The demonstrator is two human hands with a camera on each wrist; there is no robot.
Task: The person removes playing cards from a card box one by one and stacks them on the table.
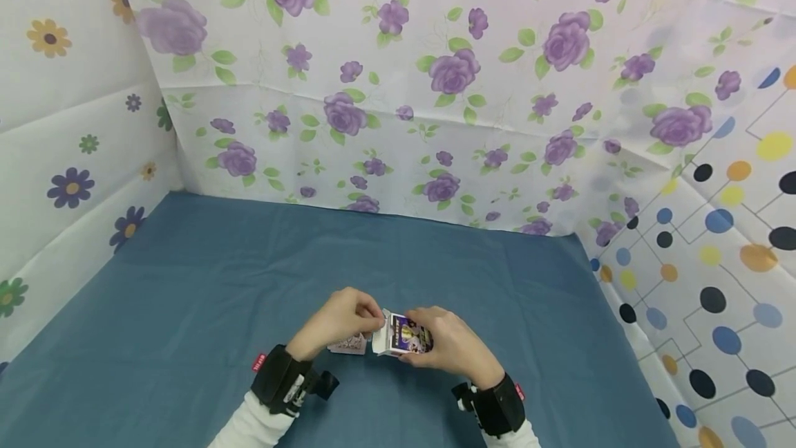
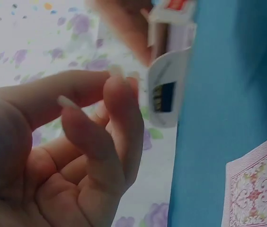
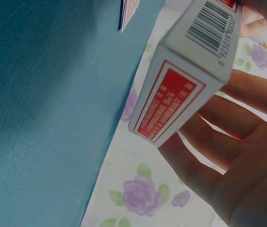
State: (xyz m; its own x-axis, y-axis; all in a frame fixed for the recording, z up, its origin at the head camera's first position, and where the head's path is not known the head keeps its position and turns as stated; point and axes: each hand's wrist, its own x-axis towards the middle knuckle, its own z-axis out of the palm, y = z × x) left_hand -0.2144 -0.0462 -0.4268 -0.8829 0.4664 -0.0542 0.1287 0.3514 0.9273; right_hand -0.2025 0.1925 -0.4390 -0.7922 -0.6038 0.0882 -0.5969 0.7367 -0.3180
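The left hand (image 1: 342,316) is free, its fingers loosely bent. Just nearer, patterned cards (image 1: 349,346) lie on blue cloth (image 1: 249,261). Right of them, a small printed box (image 1: 410,335), open flap (image 2: 164,92) facing left, is gripped by the right hand (image 1: 454,342).

Patterned cards (image 1: 349,346) lie on the blue cloth (image 1: 398,261).
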